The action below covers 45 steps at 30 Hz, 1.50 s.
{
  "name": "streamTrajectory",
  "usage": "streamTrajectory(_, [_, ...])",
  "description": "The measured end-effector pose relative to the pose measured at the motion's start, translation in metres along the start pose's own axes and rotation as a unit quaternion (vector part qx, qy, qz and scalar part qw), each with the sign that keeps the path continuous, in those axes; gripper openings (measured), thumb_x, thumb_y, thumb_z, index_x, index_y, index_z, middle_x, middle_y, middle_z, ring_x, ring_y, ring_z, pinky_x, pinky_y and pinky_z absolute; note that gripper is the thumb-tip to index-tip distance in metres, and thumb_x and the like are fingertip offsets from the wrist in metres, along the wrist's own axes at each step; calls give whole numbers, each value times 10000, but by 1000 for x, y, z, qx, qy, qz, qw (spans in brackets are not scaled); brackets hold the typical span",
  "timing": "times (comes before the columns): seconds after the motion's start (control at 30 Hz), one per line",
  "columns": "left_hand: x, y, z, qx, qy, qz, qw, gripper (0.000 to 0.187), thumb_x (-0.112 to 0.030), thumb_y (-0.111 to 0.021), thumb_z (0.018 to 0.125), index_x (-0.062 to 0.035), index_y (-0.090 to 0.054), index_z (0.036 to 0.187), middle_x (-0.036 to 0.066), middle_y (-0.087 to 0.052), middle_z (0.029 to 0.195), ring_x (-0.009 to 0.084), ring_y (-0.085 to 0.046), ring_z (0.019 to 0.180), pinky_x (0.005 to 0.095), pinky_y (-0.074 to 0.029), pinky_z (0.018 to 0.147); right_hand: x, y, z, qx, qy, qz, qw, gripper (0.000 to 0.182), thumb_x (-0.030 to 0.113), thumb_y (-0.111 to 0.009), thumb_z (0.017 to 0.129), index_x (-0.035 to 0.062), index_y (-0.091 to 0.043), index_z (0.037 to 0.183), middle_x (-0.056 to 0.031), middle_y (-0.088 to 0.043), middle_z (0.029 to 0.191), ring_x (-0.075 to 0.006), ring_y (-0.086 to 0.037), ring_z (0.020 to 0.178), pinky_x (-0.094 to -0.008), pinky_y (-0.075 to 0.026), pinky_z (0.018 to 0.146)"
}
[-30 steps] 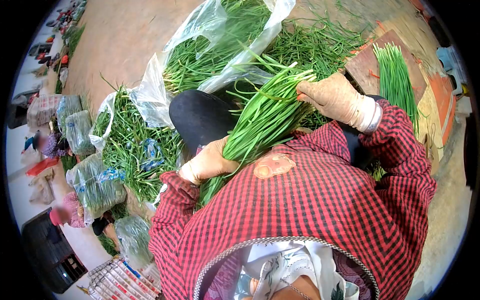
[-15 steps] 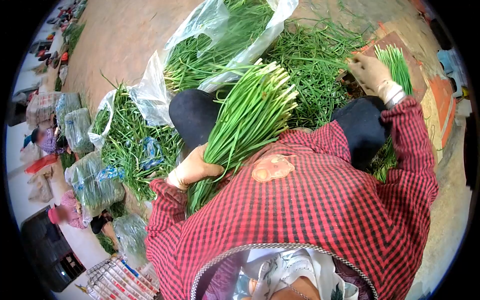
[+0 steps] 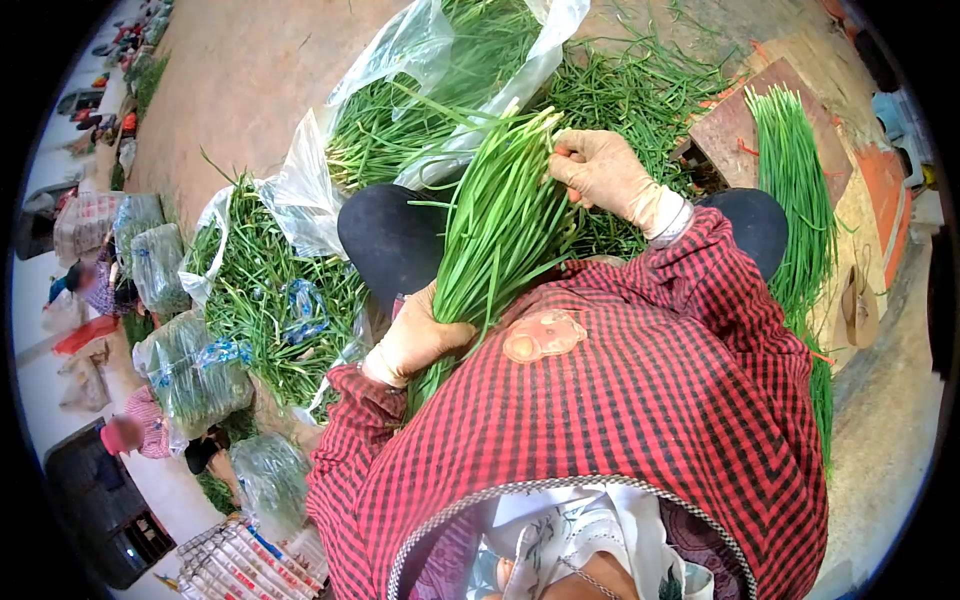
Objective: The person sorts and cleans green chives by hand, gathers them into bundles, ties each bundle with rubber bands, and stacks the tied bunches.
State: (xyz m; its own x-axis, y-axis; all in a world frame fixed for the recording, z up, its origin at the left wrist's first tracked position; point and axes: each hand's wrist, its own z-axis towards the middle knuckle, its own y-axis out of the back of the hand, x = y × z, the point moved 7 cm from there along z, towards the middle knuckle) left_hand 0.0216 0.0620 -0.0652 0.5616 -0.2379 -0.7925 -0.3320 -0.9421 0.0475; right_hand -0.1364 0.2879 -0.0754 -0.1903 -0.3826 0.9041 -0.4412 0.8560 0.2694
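My left hand [image 3: 420, 335], in a pale glove, grips a thick bunch of green chive stalks [image 3: 495, 225] near its lower end, holding it upright over my lap. My right hand [image 3: 598, 168], gloved too, pinches the stalks at the top right of the same bunch. My red checked sleeves and dark trousers [image 3: 395, 235] frame the bunch.
A clear plastic bag [image 3: 410, 60] full of chives lies ahead, with loose chives [image 3: 265, 290] spread on the ground at left. A tidy row of chives [image 3: 790, 170] rests on a brown board [image 3: 735, 130] at right. Packed bags [image 3: 185, 370] and other people sit far left.
My right hand came back from the board at right and took hold of the top of the bunch. The bunch tilted more upright in my left hand.
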Motion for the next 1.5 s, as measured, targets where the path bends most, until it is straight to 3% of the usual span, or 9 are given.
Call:
streamTrajectory(0.33, [11,6,-4,49,38,-51,997,526,80,-678,709,-31,-599,1217,8,-659,1106,95,-592,967,276,-467,892,-82,147,22,-214,-39,-410,886,321,402,-594,846,120,-645,990,-127,-685,880,-320,-654,796,-396,-512,725])
streamTrajectory(0.5, [-2,2,-2,35,2,-43,998,559,30,-673,701,-17,-555,1245,24,-648,1069,121,-586,947,274,-472,868,2,74,-12,-122,80,-140,979,430,485,-611,872,106,-607,1076,-103,-666,793,-222,-677,752,-334,-517,642])
streamTrajectory(0.67, [-8,-1,2,12,6,8,1000,505,54,-690,712,-29,-587,1200,-5,-653,1066,93,-589,951,271,-475,871,42,15,-18,-176,292,-309,888,178,289,-585,909,117,-554,943,-89,-640,710,-293,-648,630,-390,-501,552])
streamTrajectory(0.83, [-6,7,-5,6,9,39,999,521,53,-687,715,-25,-577,1219,3,-659,1070,91,-593,949,265,-477,870,19,60,-5,-179,179,-141,957,151,270,-586,922,123,-557,939,-70,-650,693,-249,-666,643,-383,-513,589])
streamTrajectory(0.9, [-3,14,-8,-24,-9,52,998,542,48,-690,713,-20,-570,1236,9,-659,1093,86,-594,957,261,-477,872,-12,103,12,-163,-1,-188,969,287,348,-604,911,107,-594,1067,-98,-697,892,-242,-686,860,-379,-529,743])
streamTrajectory(1.07, [-32,16,-9,-70,-31,326,942,668,-191,-702,674,-120,-538,1318,201,-663,1046,356,-639,965,377,-524,821,59,78,-13,-145,212,-334,907,764,556,-627,823,-38,-488,1283,-255,-577,1226,-327,-559,1175,-393,-420,999])
streamTrajectory(1.2, [-36,11,-4,-116,-159,493,847,739,-193,-700,642,-176,-500,1353,138,-640,938,328,-646,841,414,-523,727,77,10,3,31,186,-421,887,1104,704,-630,718,-153,-348,1353,-316,-562,1229,-405,-550,1167,-424,-367,1046])
streamTrajectory(1.4, [-51,13,-18,-146,-133,595,779,789,-136,-711,615,-182,-474,1366,91,-624,1041,303,-648,859,400,-525,708,50,-25,19,2,219,-340,915,267,303,-526,915,141,-608,1111,-189,-663,845,-398,-642,815,-492,-499,744])
streamTrajectory(1.5, [-45,24,-22,-161,-114,626,755,771,-78,-699,584,-182,-505,1324,81,-610,1134,310,-638,923,404,-522,732,29,13,27,-65,200,-232,950,235,275,-532,933,111,-619,1076,-173,-678,867,-365,-659,821,-425,-520,735])
